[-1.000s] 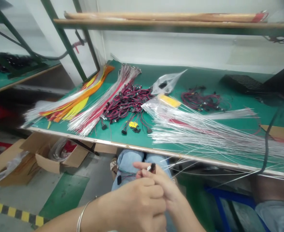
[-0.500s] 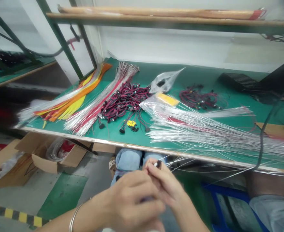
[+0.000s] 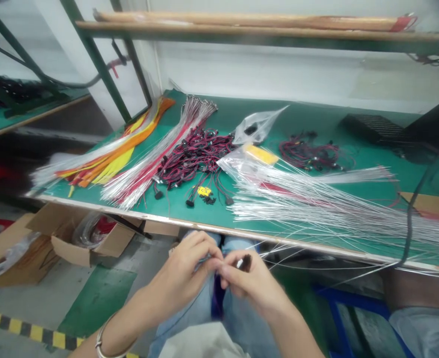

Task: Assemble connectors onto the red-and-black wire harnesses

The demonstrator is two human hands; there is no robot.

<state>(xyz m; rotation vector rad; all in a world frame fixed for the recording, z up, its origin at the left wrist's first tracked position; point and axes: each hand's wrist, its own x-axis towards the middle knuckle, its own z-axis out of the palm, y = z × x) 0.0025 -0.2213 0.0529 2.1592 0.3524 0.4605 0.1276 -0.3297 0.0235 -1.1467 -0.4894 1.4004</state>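
Over my lap, in front of the bench edge, my two hands meet at the fingertips. My right hand (image 3: 257, 281) is closed around a small black connector (image 3: 246, 263), with a light spot at its side; thin pale wires run close to it from the bench. Thumb and fingers of my left hand (image 3: 189, 268) are pinched against the right fingertips, and what they grip is too small to make out. A dark purple strip (image 3: 217, 301) shows just below the hands; whether it is held I cannot tell.
On the green bench (image 3: 189, 223) lie silvery wires (image 3: 316, 204), red-and-black cables with connectors (image 3: 193, 156), yellow and orange sleeves (image 3: 118, 154), small yellow pieces (image 3: 204, 191) and plastic bags (image 3: 257, 127). Cardboard boxes (image 3: 73, 248) stand below left. Another person's leg (image 3: 417, 298) is at right.
My left hand has moved up and away from in front of the right hand, and its fingertips now meet the right ones. The connector stays in my right hand.
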